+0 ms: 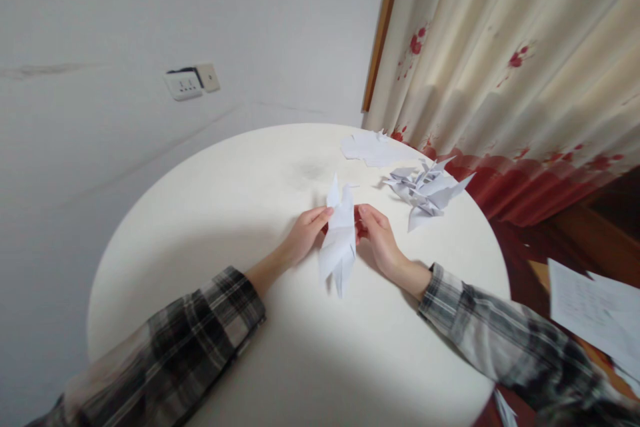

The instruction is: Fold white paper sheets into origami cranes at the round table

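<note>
Between my hands is a piece of folded white paper [341,234], long and narrow, with split, pointed ends at top and bottom. My left hand [306,232] pinches its left edge, thumb on top and the other fingers hidden beneath. At the right edge, my right hand [379,237] has its thumb and fingers curled close against the paper; whether it grips firmly is hard to make out. Off to the right lies a heap of folded white paper pieces [425,188] with sharp points, apart from both hands.
The round white table [240,180] stands against a wall with a power socket [184,84]. Flat white sheets [373,149] lie at its far edge. A floral curtain [505,67] hangs behind on the right. Written papers [590,307] rest on a lower wooden surface at right.
</note>
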A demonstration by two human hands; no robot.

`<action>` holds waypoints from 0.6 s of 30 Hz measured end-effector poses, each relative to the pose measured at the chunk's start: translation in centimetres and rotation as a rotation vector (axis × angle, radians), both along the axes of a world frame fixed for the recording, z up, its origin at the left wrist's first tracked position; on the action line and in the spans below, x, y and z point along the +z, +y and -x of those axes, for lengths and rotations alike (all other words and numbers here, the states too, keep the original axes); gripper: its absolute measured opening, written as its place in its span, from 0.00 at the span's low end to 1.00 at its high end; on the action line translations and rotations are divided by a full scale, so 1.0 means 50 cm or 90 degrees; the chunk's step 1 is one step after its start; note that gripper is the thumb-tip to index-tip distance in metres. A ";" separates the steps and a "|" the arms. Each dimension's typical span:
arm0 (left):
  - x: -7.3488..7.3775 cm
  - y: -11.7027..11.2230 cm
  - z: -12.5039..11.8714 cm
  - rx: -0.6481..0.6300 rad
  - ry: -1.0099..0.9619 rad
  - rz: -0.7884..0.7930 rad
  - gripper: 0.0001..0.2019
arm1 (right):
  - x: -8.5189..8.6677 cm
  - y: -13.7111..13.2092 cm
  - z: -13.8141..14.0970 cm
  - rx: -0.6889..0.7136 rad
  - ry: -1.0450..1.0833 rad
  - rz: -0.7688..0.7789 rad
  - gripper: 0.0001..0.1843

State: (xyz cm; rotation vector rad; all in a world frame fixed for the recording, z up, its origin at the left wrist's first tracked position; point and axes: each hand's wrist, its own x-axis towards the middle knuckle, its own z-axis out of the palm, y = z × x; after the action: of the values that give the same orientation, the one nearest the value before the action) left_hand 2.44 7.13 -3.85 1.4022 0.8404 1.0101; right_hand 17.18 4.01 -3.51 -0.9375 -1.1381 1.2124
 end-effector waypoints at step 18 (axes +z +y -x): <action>-0.004 -0.003 0.007 -0.110 0.081 0.026 0.20 | -0.001 0.009 -0.005 -0.067 0.056 -0.008 0.09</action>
State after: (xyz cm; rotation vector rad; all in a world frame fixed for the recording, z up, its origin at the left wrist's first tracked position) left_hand 2.09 6.98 -4.03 1.4880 0.8132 0.7748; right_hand 17.43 4.45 -3.57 -0.9148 -1.0133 1.1495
